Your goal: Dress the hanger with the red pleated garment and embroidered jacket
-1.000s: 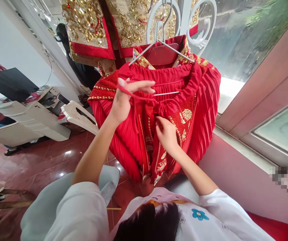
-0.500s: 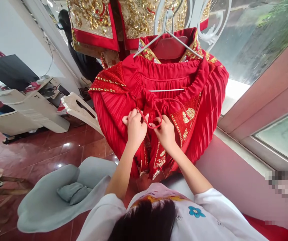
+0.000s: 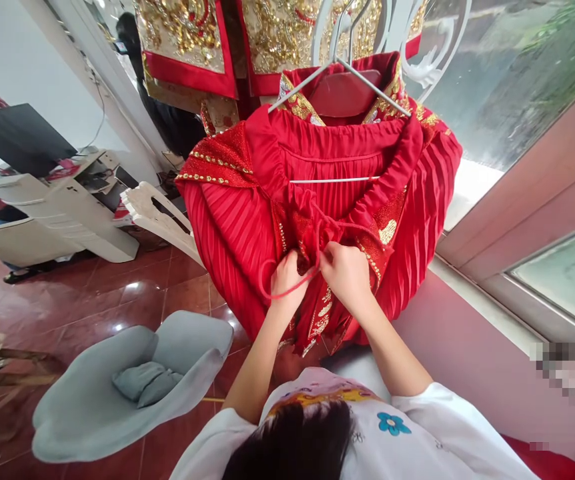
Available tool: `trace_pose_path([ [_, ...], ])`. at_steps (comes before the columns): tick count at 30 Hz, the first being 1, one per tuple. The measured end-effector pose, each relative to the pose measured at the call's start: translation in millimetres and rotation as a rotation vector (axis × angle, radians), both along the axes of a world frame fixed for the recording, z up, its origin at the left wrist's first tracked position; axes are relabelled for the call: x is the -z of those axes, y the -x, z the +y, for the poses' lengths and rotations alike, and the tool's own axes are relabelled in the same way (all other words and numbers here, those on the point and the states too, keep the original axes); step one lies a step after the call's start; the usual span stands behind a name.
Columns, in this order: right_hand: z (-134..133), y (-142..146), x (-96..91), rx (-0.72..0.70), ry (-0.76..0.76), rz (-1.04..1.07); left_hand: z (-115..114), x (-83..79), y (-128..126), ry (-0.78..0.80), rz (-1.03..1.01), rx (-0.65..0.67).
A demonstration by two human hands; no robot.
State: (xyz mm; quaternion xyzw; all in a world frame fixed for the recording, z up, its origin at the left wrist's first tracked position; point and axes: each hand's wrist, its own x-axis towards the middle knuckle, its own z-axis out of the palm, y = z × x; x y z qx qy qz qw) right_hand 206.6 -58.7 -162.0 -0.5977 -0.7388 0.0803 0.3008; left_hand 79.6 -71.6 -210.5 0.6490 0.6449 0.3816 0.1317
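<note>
A red pleated skirt (image 3: 237,227) with gold beaded trim hangs in front of me from a white wire hanger (image 3: 307,87). Thin red drawstring cord (image 3: 292,291) comes from its gathered waistband. My right hand (image 3: 348,277) is closed on the cord at the front of the waist, its thumb and forefinger pressed together. Just left of it, my left hand (image 3: 287,287) is closed low on the cord, and a loop of cord lies across its back. The left fingertips are partly hidden in the red cloth. Behind the skirt shows a red collared garment (image 3: 392,100) with gold embroidery.
Gold sequined garments (image 3: 182,40) with red hems hang behind. A grey armchair (image 3: 87,407) with a cushion stands at lower left on the red tiled floor. A white chair back (image 3: 157,210) and a desk (image 3: 67,213) are farther left. Glass windows (image 3: 517,87) line the right.
Both hands have moved down a little, the right one also rightward, drawing the front of the waistband lower. The cord loop now lies over my left hand.
</note>
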Motion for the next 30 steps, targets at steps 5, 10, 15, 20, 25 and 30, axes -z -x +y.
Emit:
trace_pose_path([
  [5,3.5,-10.1,1.1,-0.217,0.305,0.558,0.5,1.7,2.4,0.003,-0.019,-0.002],
  [10,7.8,-6.7,13.1,-0.339,0.658,1.272,-3.7,11.4,-1.7,-0.032,-0.115,0.039],
  [15,3.0,1.5,19.5,-0.292,0.543,1.289,-4.5,20.0,-7.5,-0.029,-0.111,0.008],
  [20,-3.5,-0.1,22.2,-0.29,0.288,0.963,-11.0,6.3,-9.2,-0.489,0.067,-0.124],
  [25,-15.3,-10.2,12.5,0.005,-0.364,0.437,-1.3,-23.1,-10.0,-0.587,0.306,0.175],
  [30,-5.5,-25.5,4.7,0.012,-0.422,0.159,3.0,-43.5,1.9,-0.445,0.099,0.416],
])
